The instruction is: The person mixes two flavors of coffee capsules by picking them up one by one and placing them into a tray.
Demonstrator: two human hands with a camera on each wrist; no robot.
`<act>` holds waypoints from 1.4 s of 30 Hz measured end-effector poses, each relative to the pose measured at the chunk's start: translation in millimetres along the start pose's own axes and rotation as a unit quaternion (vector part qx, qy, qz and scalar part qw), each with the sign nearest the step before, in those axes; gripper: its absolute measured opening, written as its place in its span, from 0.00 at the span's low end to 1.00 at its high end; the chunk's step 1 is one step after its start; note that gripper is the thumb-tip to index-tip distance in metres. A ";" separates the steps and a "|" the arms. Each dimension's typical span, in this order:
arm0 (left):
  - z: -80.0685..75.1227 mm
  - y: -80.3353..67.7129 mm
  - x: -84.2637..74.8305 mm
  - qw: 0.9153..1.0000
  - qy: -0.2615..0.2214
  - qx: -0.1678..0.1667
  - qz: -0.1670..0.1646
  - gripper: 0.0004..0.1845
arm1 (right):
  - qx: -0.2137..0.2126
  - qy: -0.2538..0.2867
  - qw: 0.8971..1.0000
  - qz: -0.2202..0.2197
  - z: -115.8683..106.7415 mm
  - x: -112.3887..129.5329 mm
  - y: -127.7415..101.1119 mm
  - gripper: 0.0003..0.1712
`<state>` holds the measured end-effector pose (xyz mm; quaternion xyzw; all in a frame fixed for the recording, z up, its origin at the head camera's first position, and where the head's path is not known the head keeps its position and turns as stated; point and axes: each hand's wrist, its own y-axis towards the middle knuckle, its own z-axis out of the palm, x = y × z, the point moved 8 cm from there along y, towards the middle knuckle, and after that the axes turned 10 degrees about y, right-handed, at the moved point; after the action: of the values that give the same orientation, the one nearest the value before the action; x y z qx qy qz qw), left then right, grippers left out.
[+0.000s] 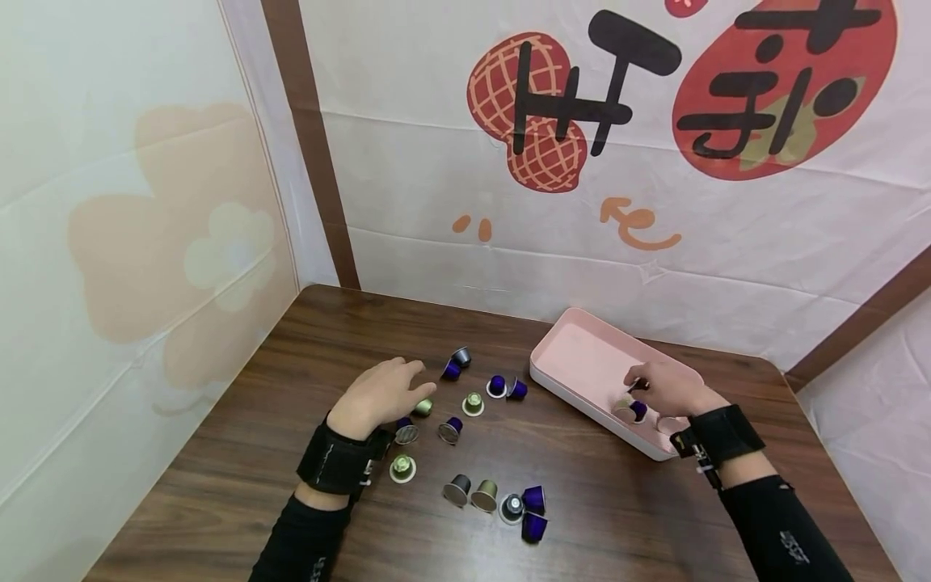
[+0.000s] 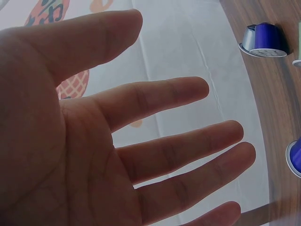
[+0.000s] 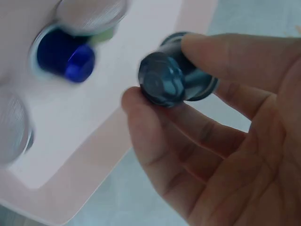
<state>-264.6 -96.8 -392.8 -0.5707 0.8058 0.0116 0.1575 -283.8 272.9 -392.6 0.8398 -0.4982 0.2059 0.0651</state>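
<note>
Many small coffee capsules lie scattered on the brown wooden table (image 1: 218, 485): purple ones (image 1: 534, 525), green ones (image 1: 402, 467) and grey ones (image 1: 457, 489). My left hand (image 1: 381, 392) hovers palm down over the left part of the cluster, nearest an olive capsule (image 1: 424, 406). Its fingers (image 2: 188, 136) are spread and straight and hold nothing. My right hand (image 1: 669, 388) is over the pink tray (image 1: 582, 356). It pinches a dark blue-grey capsule (image 3: 169, 82) between thumb and fingertips. A blue capsule (image 3: 66, 56) and a foil-topped one (image 3: 11, 127) lie in the tray below it.
The table stands in a corner, with white printed cloth walls (image 1: 655, 242) at the back and left. The tray sits at the right rear of the table. A grey-and-purple pair of capsules (image 2: 263, 40) lies beyond my left fingertips.
</note>
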 end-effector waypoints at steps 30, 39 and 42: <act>-4.5 -3.5 -0.6 1.000 -0.005 -0.004 0.006 0.28 | 0.016 0.041 0.991 0.128 4.1 -60.1 5.8 0.17; -0.1 -2.3 -3.2 1.000 0.004 0.002 0.002 0.28 | -0.053 0.029 0.996 0.060 -12.0 -10.7 2.6 0.14; 3.0 -1.3 -3.5 1.000 0.006 -0.001 0.002 0.27 | -0.066 0.004 0.997 0.040 -11.0 9.0 0.5 0.13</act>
<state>-261.7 -93.5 -394.5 -0.5689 0.8081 0.0091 0.1525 -283.6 268.9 -379.0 0.8124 -0.5433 0.1782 0.1142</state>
